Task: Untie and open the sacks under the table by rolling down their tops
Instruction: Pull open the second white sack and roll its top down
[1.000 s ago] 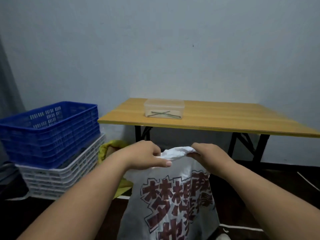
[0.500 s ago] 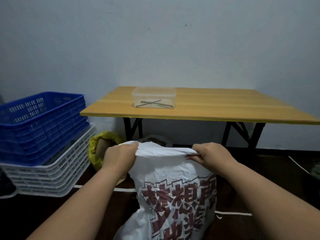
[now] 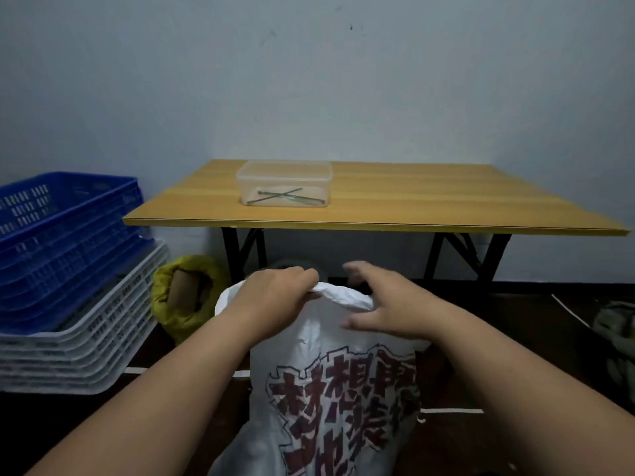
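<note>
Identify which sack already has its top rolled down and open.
The small yellow sack left of the table leg: its rolled rim shows a brown bundle inside. The white printed sack is still bunched under the hands.

A single head-worn wide-angle view looks forward and slightly down from low in front of the tabletop [image 3: 395, 197], facing the wall behind it. The tabletop's near edge sits at mid-height; both forearms reach in from the bottom corners, close to the lens, ending just below that edge.
</note>
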